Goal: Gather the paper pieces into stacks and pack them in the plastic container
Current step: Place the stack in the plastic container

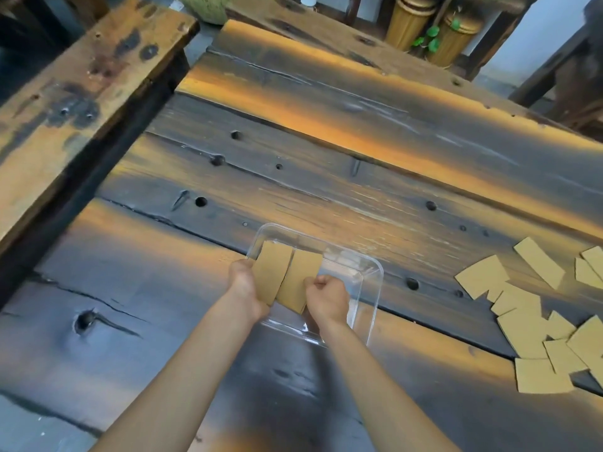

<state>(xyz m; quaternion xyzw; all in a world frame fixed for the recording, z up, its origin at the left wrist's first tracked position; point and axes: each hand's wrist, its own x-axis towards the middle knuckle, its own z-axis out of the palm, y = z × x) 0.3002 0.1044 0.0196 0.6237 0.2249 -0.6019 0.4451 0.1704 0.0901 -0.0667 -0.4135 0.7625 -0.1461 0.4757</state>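
Observation:
A clear plastic container (368, 272) lies on the dark wooden table just ahead of me. My left hand (243, 287) holds a tan paper stack (270, 270) over the container's left part. Beside it my right hand (328, 296) pinches a second tan stack (298, 280) by its right edge. The two stacks lean side by side and slightly overlap. Whether they touch the container's bottom I cannot tell. Several loose tan paper pieces (528, 321) are scattered on the table at the right.
The wooden table (293, 177) has knots, holes and cracks. A wooden bench (71, 93) runs along the left side. Bamboo-coloured cylinders (430, 24) and a small green plant (429, 37) stand beyond the table's far edge.

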